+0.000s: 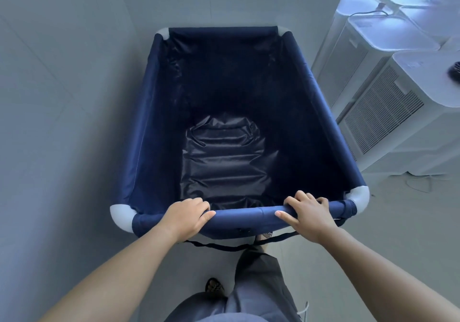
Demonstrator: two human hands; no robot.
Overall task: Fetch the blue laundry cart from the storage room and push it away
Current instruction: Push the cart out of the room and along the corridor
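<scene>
Cool, dim bluish light fills the view. Bright daylight glares from the upper right, washing out the white units [388,72]. The cart [149,127] interior is deep in shadow. Edges bend and blur softly.

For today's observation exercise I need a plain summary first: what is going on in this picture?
A person stands behind a blue laundry cart and grips its near rim bar with both bare hands, the left hand toward the left corner and the right hand toward the right. The cart's fabric bin looks empty. It sits on a pale tiled floor, with a row of white appliances close along its right side. The stance suggests the cart is being pushed forward.
</scene>
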